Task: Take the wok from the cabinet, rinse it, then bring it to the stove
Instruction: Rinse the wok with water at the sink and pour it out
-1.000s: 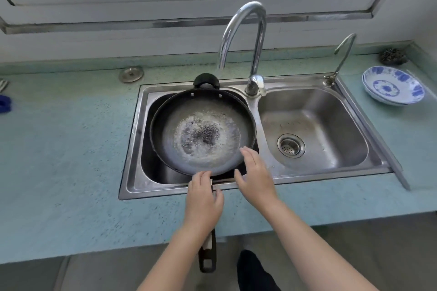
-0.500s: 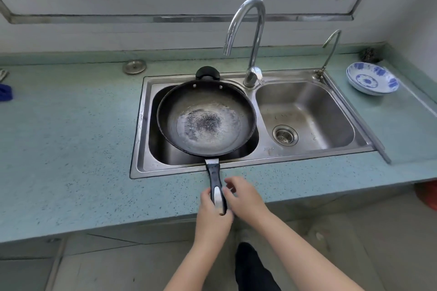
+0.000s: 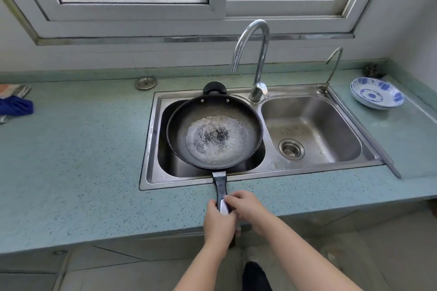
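Observation:
The black wok [image 3: 214, 131] rests across the left basin of the steel double sink [image 3: 151, 139], with a shallow pool of water and dark specks in its bottom. Its long black handle [image 3: 220, 186] points toward me over the counter's front edge. My left hand [image 3: 218, 223] is wrapped around the handle's end. My right hand [image 3: 249, 209] grips the same handle from the right, fingers over the silver part. The tall faucet [image 3: 254, 54] curves above the wok's far right rim; no water runs from it.
A small second tap [image 3: 332, 66] stands at the sink's back right. Blue-and-white bowls [image 3: 377, 93] sit on the counter to the right. A round metal sink plug [image 3: 146, 82] lies behind the sink, and a blue cloth [image 3: 14, 105] lies at far left. The right basin [image 3: 312, 130] holds nothing.
Both hands moved from the wok's near rim back to the end of the handle and closed on it. The wok stays on the left basin; my view has pulled back and tilted up.

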